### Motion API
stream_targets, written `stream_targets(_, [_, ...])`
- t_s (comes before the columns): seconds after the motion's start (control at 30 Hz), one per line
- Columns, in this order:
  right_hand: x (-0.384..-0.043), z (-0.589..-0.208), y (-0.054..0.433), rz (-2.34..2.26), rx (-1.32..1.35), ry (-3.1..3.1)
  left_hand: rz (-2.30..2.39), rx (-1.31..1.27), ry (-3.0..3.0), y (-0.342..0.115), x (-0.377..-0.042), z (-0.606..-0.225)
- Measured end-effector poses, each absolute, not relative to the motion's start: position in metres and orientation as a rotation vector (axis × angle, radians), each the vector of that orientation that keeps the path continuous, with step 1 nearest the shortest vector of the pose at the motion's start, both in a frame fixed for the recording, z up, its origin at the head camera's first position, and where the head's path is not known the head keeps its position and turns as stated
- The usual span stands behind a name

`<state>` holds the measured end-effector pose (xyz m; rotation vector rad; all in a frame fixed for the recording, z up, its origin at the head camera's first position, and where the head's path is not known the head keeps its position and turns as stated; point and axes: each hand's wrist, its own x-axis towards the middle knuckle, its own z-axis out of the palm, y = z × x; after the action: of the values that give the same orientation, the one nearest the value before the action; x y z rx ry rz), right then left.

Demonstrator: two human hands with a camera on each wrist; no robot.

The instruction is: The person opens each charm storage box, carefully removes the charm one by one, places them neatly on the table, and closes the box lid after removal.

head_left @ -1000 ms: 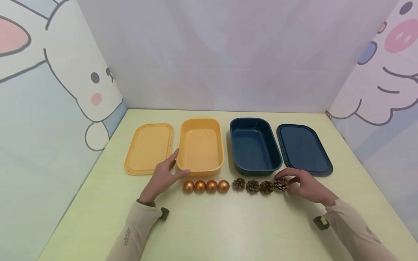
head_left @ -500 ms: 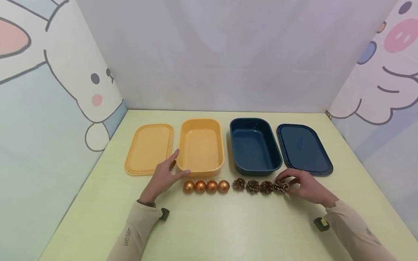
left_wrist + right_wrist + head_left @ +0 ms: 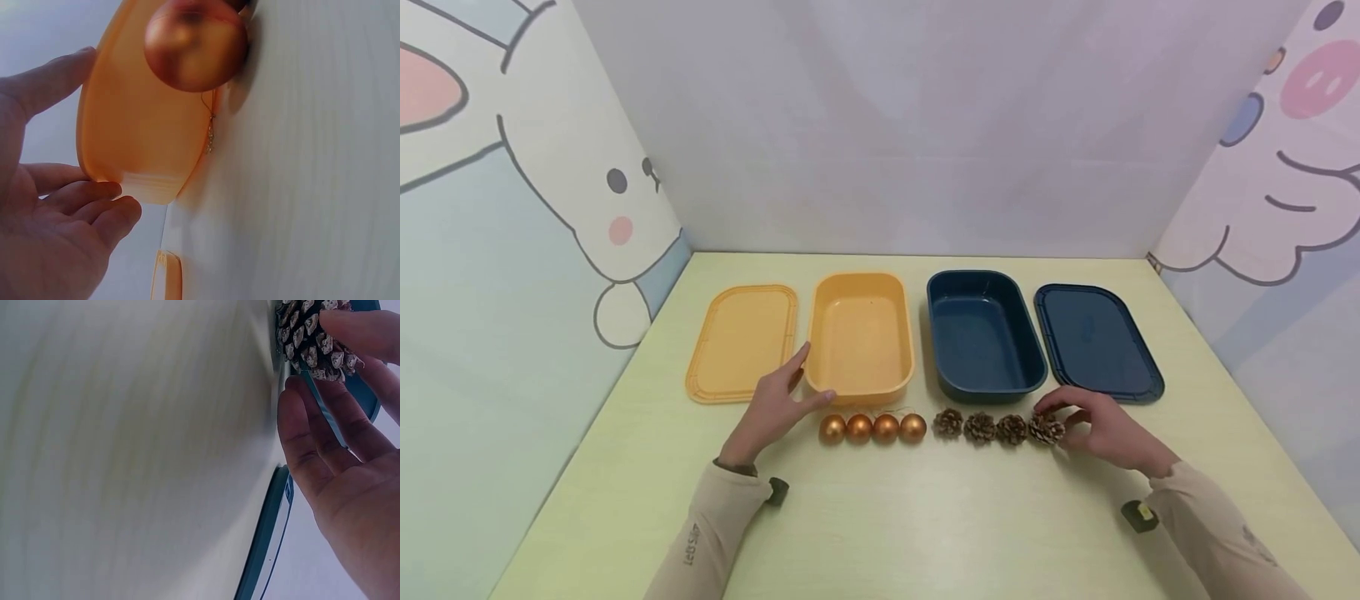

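Observation:
At the right end of a short row, a brown pine cone (image 3: 1046, 428) sits between the thumb and fingers of my right hand (image 3: 1101, 427), which pinches it at the table. In the right wrist view the thumb lies on the scales of the pine cone (image 3: 312, 339). My left hand (image 3: 772, 412) touches the near left corner of a yellow box (image 3: 861, 342), thumb and fingers spread around it. Seen from the left wrist, the thumb meets the box's rim, with a shiny copper-coloured ball ornament (image 3: 197, 45) close by. More pine cones (image 3: 981, 427) stand beside the held one.
Several copper ball ornaments (image 3: 886, 428) line up before the yellow box. A dark blue box (image 3: 985, 333) stands right of it, with a dark blue lid (image 3: 1099, 342) alongside. A yellow lid (image 3: 745, 342) lies at left. Walls (image 3: 910, 125) enclose the table (image 3: 925, 525).
Between one second and half a second ago, the rightmost pine cone turned slightly in my right hand and its fingers shifted a little. My left hand stays at the yellow box.

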<state>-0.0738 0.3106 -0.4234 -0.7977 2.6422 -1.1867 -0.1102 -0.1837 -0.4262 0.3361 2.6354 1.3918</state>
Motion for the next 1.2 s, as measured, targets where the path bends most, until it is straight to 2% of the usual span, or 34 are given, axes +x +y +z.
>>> stream_targets(1.2, [-0.074, -0.409, 0.311, -1.108, -0.825, 2.728, 1.343, 0.345, 2.661, -0.185, -0.111, -0.423])
